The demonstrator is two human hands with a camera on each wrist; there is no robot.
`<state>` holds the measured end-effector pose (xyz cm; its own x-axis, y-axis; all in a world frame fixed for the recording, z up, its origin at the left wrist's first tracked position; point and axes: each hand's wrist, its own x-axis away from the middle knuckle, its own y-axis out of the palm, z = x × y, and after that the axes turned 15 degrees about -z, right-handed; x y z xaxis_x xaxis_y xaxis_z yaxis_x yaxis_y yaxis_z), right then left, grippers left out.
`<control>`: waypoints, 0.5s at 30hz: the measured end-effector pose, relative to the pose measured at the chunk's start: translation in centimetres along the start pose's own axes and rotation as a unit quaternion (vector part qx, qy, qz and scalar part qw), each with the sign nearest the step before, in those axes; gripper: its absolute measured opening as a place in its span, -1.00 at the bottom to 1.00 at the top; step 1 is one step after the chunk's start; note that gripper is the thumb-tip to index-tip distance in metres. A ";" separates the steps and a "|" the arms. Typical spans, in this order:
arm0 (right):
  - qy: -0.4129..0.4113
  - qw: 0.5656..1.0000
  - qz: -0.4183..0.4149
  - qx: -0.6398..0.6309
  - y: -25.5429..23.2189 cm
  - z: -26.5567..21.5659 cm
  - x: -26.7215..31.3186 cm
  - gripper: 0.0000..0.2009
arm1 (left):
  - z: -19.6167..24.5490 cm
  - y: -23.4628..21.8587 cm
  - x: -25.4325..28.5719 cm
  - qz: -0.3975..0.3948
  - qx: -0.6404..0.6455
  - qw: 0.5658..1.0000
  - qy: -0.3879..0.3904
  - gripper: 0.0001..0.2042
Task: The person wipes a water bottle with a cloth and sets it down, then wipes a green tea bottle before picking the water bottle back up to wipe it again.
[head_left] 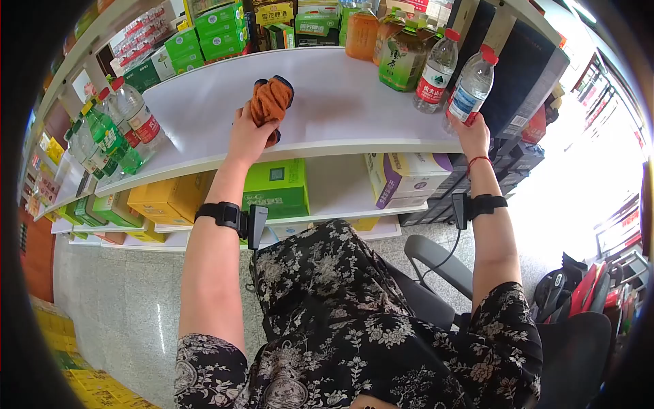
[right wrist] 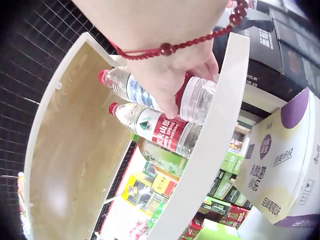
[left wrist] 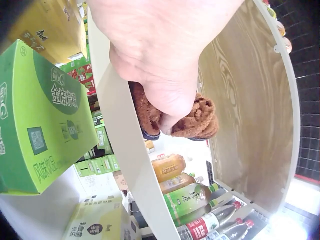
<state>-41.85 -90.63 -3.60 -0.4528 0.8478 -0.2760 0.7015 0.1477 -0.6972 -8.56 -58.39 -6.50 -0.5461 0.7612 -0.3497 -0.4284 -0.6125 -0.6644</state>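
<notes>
Orange cloth (head_left: 270, 102) sits bunched up on the white shelf (head_left: 340, 116), close to its front edge, and the left hand (head_left: 248, 136) grips it with fingers curled around the soft folds. A dark blue bit peeks out behind the cloth. All around it the shelf is bare and white, with lots of room to slide left, right and back. The cloth looks fuzzy and crumpled, like a small towel.

Over at the right end of the shelf, the right hand (head_left: 472, 133) holds the bottom of a clear water bottle (head_left: 471, 85) with a red cap and a blue label, fingers wrapped round it. That bottle stands near the front edge. Just beside it is another water bottle (head_left: 436, 69) with a red label, and a green tea bottle (head_left: 403, 58) next to that. Green boxes (head_left: 218, 31) line the back. At the left end more bottles (head_left: 116, 126) crowd together
</notes>
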 end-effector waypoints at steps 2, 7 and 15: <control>0.024 0.999 0.016 0.029 0.1 -0.3 0.1 -0.43 | 0.1 -0.1 0.1 0.001 -0.011 1.000 0.002 -0.43; 0.015 0.999 0.010 0.043 0.0 -0.5 0.5 -0.40 | 0.8 -0.2 0.4 -0.003 0.012 1.000 -0.025 -0.43; 0.021 0.998 0.001 0.060 0.0 -0.1 0.1 -0.36 | 0.5 -0.2 0.3 -0.008 -0.014 0.999 -0.039 -0.39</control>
<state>-41.88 -90.45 -3.52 -0.4273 0.8685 -0.2512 0.6301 0.0868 -0.7717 -8.97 -58.15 -6.14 -0.5952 0.7506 -0.2868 -0.4176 -0.5939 -0.6877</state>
